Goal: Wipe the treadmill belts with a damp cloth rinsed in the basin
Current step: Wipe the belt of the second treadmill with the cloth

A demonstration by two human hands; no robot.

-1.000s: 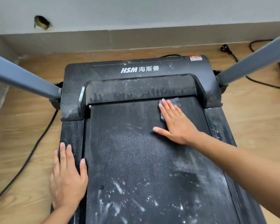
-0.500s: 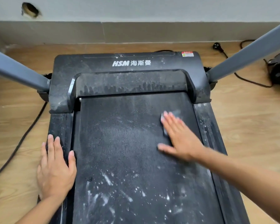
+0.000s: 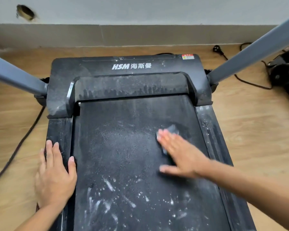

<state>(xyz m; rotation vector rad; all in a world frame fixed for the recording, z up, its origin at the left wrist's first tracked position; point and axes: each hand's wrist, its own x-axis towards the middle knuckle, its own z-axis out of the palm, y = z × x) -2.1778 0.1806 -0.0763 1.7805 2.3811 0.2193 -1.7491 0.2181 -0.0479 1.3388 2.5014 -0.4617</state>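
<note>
Head view looks down on a dusty black treadmill belt (image 3: 123, 155). Right hand (image 3: 182, 157) lies flat, fingers straight and close together, pressing a small dark cloth (image 3: 173, 129) onto the belt near its right edge. Only the cloth's top peeks out past the fingertips. Left hand (image 3: 55, 175) rests flat, fingers straight, on the left side rail (image 3: 59, 129), thumb touching the belt's left edge.

belt (image 3: 120, 155): black, flat, dusty, white smears toward the near end.
cloth (image 3: 173, 130): small, dark grey, blurred; lay on belt's right half, mostly under flat right hand (image 3: 182, 157).
</note>
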